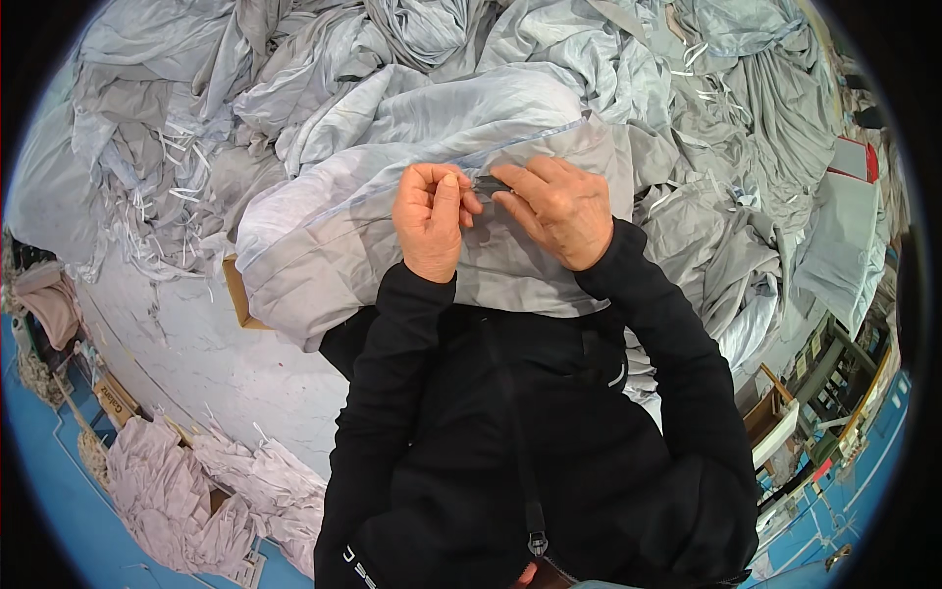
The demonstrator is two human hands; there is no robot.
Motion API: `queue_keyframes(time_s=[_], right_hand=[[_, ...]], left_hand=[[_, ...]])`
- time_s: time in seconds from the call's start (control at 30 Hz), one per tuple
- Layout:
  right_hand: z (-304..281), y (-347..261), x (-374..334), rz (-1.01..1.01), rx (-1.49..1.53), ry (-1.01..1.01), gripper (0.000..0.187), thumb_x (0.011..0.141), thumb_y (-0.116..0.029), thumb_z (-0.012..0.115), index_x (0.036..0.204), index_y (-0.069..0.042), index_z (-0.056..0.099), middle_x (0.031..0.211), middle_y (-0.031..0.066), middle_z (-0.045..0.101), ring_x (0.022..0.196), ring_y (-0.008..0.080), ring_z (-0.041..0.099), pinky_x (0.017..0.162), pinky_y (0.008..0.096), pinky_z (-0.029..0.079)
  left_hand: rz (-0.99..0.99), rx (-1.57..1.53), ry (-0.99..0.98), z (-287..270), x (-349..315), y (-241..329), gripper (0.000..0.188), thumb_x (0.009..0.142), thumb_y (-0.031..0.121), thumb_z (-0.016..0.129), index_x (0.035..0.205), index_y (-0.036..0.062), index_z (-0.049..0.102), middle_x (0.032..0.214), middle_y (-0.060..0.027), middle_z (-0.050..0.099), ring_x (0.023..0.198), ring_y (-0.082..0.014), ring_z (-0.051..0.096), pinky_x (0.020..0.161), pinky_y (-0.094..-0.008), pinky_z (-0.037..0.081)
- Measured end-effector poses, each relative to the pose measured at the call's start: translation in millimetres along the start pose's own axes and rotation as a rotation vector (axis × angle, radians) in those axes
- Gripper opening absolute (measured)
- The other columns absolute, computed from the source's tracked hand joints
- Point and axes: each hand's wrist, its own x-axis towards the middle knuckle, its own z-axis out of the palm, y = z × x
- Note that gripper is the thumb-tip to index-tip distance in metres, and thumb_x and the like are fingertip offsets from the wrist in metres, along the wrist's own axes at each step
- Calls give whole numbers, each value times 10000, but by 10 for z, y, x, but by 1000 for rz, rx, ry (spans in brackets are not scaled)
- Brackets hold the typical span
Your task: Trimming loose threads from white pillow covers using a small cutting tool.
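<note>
Over my lap and the near side of the heap lies a light grey cloth [334,260] with a pale blue-white side and a thin blue seam. Above it, my right hand [564,208] is closed around small dark thread snips [488,185], their tip pointing left. My left hand [429,218] meets that tip with thumb and fingers pinched together. Whatever lies in the pinch is too small to make out.
Heaped grey and pale blue cloths [392,49] with white ties surround the work. A pale tabletop [206,344] shows at left, beside a cardboard edge [238,294]. Pink cloths [167,491] lie low at left. A wooden box [770,417] stands at right above blue floor.
</note>
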Motion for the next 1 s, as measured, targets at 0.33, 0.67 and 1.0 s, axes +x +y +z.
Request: queue_keyframes(time_s=[0.33, 0.67, 1.0], right_hand=[[-6, 2, 38, 34, 51, 0, 232, 790, -200, 754, 1003, -134, 693, 735, 36, 578, 678, 232, 622, 570, 344, 489], [-32, 10, 36, 30, 117, 28, 218, 797, -182, 757, 994, -105, 704, 701, 40, 569, 631, 235, 599, 555, 344, 470], [-252, 176, -121, 218, 313, 36, 262, 824, -66, 733, 1076, -31, 674, 751, 83, 596, 633, 183, 578, 594, 288, 464]], left_hand=[[13, -21, -25, -10, 3, -17, 85, 1012, 92, 498, 961, 24, 509, 918, -78, 606, 662, -124, 584, 555, -233, 446], [8, -28, 42, -11, -6, 1, 82, 1018, 76, 472, 954, 26, 473, 865, -79, 598, 613, -97, 572, 520, -215, 443], [416, 386, 425, -850, -465, 1043, 42, 978, 53, 538, 969, 12, 536, 763, -70, 586, 570, -106, 558, 508, -213, 448]])
